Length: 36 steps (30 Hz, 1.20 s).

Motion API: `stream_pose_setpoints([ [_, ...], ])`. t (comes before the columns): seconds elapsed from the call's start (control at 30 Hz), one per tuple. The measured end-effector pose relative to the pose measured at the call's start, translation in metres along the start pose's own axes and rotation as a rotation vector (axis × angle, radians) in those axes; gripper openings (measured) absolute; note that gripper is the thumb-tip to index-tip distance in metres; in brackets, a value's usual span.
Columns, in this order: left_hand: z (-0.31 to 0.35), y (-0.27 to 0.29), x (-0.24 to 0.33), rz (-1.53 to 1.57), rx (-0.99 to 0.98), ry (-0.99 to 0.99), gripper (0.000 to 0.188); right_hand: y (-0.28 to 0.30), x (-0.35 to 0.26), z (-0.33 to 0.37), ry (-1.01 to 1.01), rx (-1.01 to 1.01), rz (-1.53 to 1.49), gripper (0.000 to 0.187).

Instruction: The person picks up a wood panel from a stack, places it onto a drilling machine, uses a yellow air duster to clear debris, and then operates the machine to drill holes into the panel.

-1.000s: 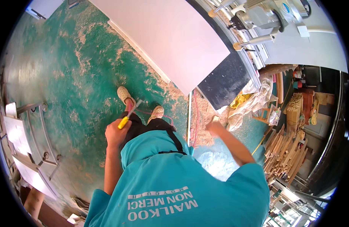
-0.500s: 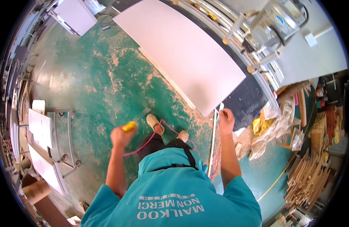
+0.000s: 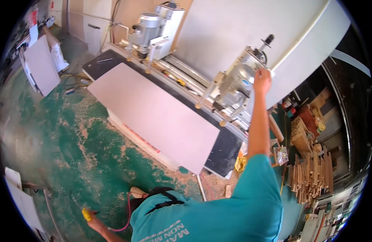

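The left hand [image 3: 96,224] has its grip closed around a yellow-handled tool [image 3: 86,214], out over the green floor [image 3: 52,137]. The right hand [image 3: 262,82] is raised beside a silver motor [image 3: 239,79]; whether its grip holds anything, I cannot tell. A pale panel [image 3: 157,119] lies on the black table [image 3: 225,151].

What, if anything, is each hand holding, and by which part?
Left hand: a yellow-handled tool, by the handle. Right hand, near the silver motor: cannot tell whether it holds anything.
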<state>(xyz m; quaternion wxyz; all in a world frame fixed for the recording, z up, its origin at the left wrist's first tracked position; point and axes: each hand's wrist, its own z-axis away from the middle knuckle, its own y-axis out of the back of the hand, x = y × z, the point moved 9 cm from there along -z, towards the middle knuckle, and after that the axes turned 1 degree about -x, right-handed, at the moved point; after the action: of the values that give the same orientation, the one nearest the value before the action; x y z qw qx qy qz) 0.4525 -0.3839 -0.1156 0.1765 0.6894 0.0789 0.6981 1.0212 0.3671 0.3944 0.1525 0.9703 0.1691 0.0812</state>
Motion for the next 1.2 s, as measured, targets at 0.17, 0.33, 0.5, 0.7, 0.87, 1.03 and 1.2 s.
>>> stream_pose_setpoints([
  [0.17, -0.027, -0.104, 0.081, 0.041, -0.127, 0.229, 0.020, -0.114, 0.045, 0.048, -0.148, -0.711, 0.372, 0.056],
  [0.33, -0.015, -0.273, 0.199, 0.389, -0.622, 0.160, 0.021, -0.098, -0.136, 0.144, 0.050, -0.679, -0.100, 0.058],
  [0.5, 0.097, -0.435, 0.314, 0.601, -1.432, -0.131, 0.065, -0.031, -0.373, 0.309, -0.305, -1.243, -1.311, 0.084],
  [0.7, 0.122, -0.521, 0.304, 0.511, -2.104, 0.283, 0.038, -0.064, -0.305, 0.362, -1.382, -0.875, -1.277, 0.042],
  [0.87, -0.033, -0.597, 0.230, -0.348, -1.421, -0.575, 0.033, -0.051, -0.230, 0.454, -1.478, -1.382, -0.708, 0.046],
  [1.03, -0.159, -0.638, 0.258, -0.469, -1.016, -1.062, 0.033, 0.026, -0.264, 0.516, -1.817, -1.514, -0.526, 0.044],
  [1.2, -0.334, -0.658, 0.233, -0.606, -0.496, -1.052, 0.051, 0.052, -0.311, 0.535, -2.221, -1.061, -0.540, 0.033],
])
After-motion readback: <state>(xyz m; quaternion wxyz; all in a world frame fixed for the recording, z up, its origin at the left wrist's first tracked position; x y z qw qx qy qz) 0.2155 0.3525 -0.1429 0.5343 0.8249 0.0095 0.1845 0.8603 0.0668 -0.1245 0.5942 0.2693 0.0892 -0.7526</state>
